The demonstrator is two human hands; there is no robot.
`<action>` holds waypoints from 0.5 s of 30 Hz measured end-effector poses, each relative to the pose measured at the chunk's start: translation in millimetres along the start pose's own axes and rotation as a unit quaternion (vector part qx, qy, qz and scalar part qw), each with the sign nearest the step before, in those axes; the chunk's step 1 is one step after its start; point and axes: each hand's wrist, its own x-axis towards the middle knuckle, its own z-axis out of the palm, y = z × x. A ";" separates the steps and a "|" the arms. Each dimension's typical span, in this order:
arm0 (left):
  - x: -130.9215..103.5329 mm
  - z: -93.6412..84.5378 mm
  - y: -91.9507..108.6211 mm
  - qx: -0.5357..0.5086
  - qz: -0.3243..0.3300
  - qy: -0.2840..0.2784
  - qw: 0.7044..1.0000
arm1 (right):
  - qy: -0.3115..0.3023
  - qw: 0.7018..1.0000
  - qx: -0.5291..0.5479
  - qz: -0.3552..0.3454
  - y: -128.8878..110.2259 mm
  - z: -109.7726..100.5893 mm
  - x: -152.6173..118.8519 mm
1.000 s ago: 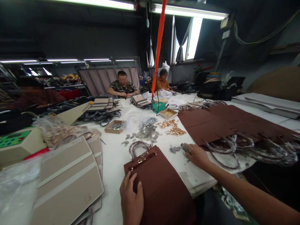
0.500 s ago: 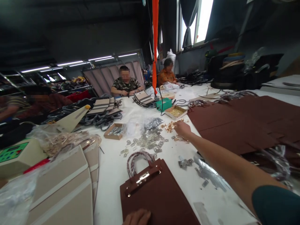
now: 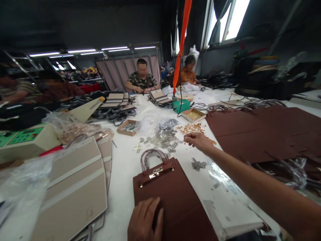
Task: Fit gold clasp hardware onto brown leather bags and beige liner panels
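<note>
At the left edge of the white table [image 3: 120, 201], a machine with a green control panel [image 3: 26, 135] is seen, and beside it a bag of beige pieces [image 3: 77, 132] is heaped. Nearer the near edge, striped beige panels [image 3: 75, 180] are stacked in overlapping layers. Farther back, a cardboard box [image 3: 127, 128] is filled with metal parts. By the middle of the near edge, the brown handbag [image 3: 175, 204] is laid flat, its wrapped handle [image 3: 152, 152] pointed toward the far edge and its strap fitted with shiny metal hardware. The left hand [image 3: 144, 219] is rested on it palm down, thumb held apart from the fingers. Beyond the handle, flat metal plates [image 3: 163, 139] are scattered. By the gold-coloured fittings [image 3: 193, 128], the right hand [image 3: 197, 140] is held with fingertips drawn close together; whether anything is gripped cannot be told. Behind them, a green box [image 3: 181, 105] is placed beside a shallow tray [image 3: 200, 117] of small pieces. Toward the right edge, brown panels [image 3: 250, 134] are spread, overlapping.
</note>
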 end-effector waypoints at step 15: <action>-10.2 -11.1 15.1 -0.225 -0.196 0.002 0.954 | -0.076 0.985 0.153 -0.038 -60.2 129.9 -195.7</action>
